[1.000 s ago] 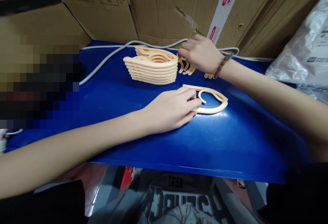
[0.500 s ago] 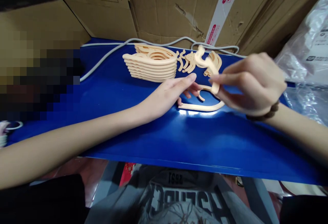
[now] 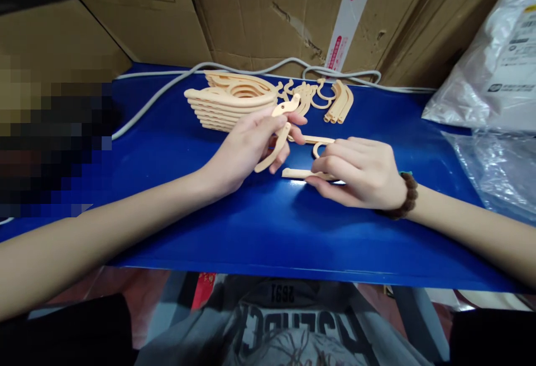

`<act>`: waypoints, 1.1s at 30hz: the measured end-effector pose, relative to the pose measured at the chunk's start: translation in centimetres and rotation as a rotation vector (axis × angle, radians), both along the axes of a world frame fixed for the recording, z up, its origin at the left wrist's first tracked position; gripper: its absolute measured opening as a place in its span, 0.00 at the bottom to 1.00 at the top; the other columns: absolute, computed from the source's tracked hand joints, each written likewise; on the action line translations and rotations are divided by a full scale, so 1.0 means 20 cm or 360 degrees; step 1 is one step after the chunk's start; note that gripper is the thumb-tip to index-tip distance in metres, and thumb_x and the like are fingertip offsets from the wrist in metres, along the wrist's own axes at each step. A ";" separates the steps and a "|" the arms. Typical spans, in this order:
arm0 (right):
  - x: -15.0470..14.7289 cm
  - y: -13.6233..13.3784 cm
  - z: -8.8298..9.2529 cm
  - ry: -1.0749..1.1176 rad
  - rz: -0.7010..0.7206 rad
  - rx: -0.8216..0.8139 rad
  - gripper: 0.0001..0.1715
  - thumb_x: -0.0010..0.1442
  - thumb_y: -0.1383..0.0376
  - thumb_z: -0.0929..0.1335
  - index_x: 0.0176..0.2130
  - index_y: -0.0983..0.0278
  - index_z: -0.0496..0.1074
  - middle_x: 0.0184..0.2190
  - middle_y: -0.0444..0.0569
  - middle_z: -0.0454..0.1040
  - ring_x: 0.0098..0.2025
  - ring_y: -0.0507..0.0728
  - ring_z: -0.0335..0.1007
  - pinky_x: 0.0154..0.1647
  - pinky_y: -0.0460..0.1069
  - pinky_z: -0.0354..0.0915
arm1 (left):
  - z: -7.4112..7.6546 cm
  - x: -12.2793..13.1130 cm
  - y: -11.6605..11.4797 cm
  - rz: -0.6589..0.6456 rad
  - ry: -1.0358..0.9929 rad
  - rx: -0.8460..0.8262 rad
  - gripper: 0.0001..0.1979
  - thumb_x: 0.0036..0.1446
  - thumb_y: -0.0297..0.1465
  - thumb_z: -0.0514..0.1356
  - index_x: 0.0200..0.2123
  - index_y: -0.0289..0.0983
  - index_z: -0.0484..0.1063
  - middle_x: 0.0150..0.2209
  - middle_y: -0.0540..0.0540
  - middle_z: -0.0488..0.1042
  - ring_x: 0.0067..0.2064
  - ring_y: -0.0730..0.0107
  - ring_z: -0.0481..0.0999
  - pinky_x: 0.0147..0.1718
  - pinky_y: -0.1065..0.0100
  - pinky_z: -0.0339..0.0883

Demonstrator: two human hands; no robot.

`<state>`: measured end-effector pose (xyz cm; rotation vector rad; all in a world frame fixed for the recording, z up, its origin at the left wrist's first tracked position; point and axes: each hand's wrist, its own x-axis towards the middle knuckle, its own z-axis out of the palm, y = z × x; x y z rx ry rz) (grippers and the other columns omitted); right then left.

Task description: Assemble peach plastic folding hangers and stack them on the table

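Note:
My left hand [image 3: 255,139] is closed on a curved beige hanger piece [image 3: 274,151], held above the table. A flat end with a small hole [image 3: 283,107] sticks up past the thumb; fingers hide the middle, so I cannot tell if both ends are one piece. My right hand [image 3: 355,173] is low over the table, its fingers bent round a beige hanger arm [image 3: 293,174]. Behind those fingers lie a straight bar [image 3: 316,139] and part of a ring-shaped hook [image 3: 317,151]. The right hand covers how these parts join.
A stack of beige hangers [image 3: 226,103] is at the back left of the blue table [image 3: 234,232]. Loose hooks [image 3: 322,102] and a bundle of curved arms [image 3: 340,102] lie right of it. A grey cable [image 3: 163,92], cardboard [image 3: 259,14] and plastic bags [image 3: 473,86] border the space.
The right hand has come down to the hanger arm on the table; the S-shaped piece it held up has left it. The left hand, loosely open before, now grips a curved piece.

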<state>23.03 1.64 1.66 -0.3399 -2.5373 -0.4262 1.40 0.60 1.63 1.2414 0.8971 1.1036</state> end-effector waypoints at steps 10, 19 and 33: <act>0.00 0.02 -0.03 -0.0255 -0.0109 0.0042 0.19 0.75 0.58 0.62 0.35 0.63 0.74 0.29 0.46 0.73 0.30 0.54 0.65 0.33 0.50 0.59 | -0.08 -0.02 0.05 -0.0107 0.0382 0.0280 0.25 0.66 0.51 0.59 0.26 0.37 0.72 0.22 0.52 0.55 0.23 0.75 0.51 0.22 0.70 0.44; -0.01 0.06 -0.05 -0.0319 -0.0075 -0.0046 0.17 0.76 0.59 0.61 0.40 0.64 0.73 0.36 0.50 0.77 0.37 0.57 0.73 0.41 0.51 0.67 | -0.07 -0.02 0.05 -0.0123 0.0591 0.0438 0.30 0.68 0.52 0.55 0.22 0.37 0.74 0.18 0.53 0.56 0.21 0.76 0.54 0.22 0.69 0.48; -0.01 0.03 -0.07 -0.0361 -0.0319 -0.0159 0.24 0.79 0.57 0.54 0.47 0.67 0.72 0.28 0.46 0.78 0.26 0.53 0.70 0.27 0.49 0.50 | -0.06 -0.03 0.07 -0.0135 0.0606 0.0217 0.25 0.72 0.39 0.49 0.27 0.35 0.75 0.19 0.53 0.57 0.20 0.78 0.56 0.19 0.74 0.54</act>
